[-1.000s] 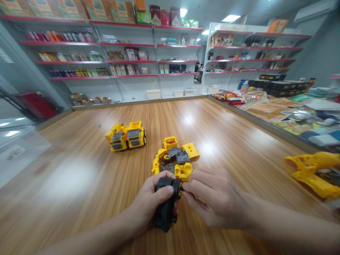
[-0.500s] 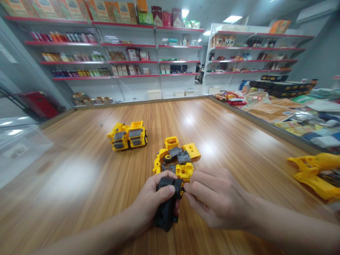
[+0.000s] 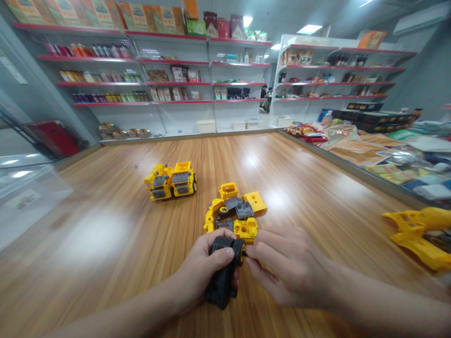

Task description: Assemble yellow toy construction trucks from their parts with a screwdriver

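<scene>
My left hand (image 3: 202, 272) is wrapped round a black toy chassis (image 3: 221, 281) that stands on end just above the wooden table (image 3: 105, 234). A black wheel with a yellow hub (image 3: 239, 251) sits at the chassis top. My right hand (image 3: 287, 267) pinches at that wheel's hub with thumb and fingertips. Just beyond my hands lies a small heap of loose yellow and grey toy parts (image 3: 234, 211).
Two assembled yellow toy trucks (image 3: 171, 180) stand side by side further back on the left. A large yellow toy piece (image 3: 419, 232) lies at the right edge. Packaged goods (image 3: 366, 150) cover a lower counter to the right. Stocked red-edged shelves (image 3: 169, 80) line the back wall.
Hands and chassis have stayed almost in place; my right fingers remain at the wheel hub. The view has shifted slightly.
</scene>
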